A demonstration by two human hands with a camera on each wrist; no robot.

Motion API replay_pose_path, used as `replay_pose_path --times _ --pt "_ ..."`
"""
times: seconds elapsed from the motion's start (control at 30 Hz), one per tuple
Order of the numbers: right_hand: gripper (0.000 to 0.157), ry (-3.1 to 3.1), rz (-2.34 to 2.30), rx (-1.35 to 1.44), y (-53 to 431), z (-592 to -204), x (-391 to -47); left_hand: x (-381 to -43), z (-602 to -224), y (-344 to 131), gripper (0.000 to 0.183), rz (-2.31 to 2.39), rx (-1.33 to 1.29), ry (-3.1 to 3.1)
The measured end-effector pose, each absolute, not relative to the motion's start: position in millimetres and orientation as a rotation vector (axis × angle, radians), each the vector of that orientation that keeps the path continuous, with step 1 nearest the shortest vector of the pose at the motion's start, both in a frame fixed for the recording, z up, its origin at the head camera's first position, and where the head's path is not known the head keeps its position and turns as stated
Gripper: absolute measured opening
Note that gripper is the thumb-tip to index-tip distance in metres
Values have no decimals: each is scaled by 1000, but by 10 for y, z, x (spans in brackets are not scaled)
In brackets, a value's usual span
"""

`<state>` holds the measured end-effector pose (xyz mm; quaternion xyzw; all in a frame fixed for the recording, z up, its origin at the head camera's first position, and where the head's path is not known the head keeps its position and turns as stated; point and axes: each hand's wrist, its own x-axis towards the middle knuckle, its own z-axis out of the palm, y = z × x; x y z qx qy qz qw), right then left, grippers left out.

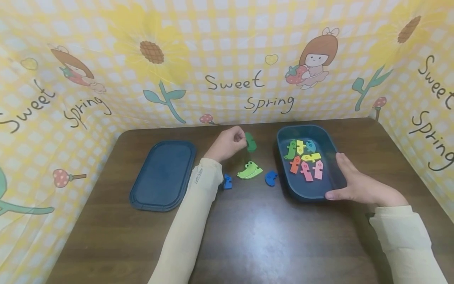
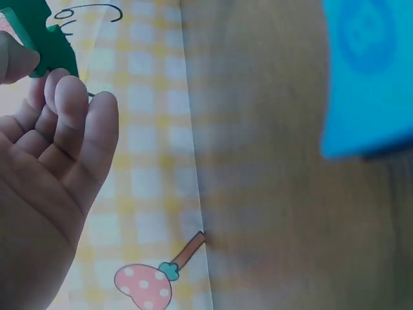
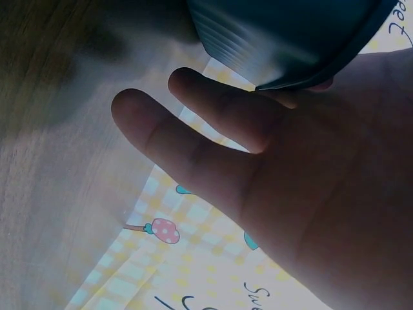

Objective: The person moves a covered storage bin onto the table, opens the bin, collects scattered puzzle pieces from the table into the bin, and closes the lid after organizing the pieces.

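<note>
My left hand [image 1: 229, 142] pinches a dark green puzzle piece [image 2: 55, 46] between thumb and fingertips, raised over the far middle of the table. Below it lies a light green crocodile-head piece [image 1: 250, 171]. Two blue puzzle pieces lie nearby, one blue piece [image 1: 227, 182] beside the left sleeve, the other blue piece [image 1: 271, 178] by the box. My right hand [image 1: 361, 187] touches the right side of a dark blue box [image 1: 301, 191], thumb at its near corner. In the right wrist view, two straight fingers [image 3: 193, 148] stretch out beneath its rim.
Inside the box lie several puzzle pieces in green, yellow, blue, orange and pink. A flat dark blue lid [image 1: 163, 175] lies on the wooden table [image 1: 244, 240] at the left. Yellow checked cloth [image 1: 227, 51] stands behind and on both sides.
</note>
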<state>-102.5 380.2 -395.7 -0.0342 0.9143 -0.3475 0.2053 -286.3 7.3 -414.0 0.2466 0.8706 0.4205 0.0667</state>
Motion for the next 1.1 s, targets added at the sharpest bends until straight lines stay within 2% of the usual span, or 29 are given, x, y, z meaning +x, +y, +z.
replay_pose_path --times 1.1 --pt "138 2547 -961 -113 3800 -3951 -1066 -2757 -3905 813 12 1301 928 2546"
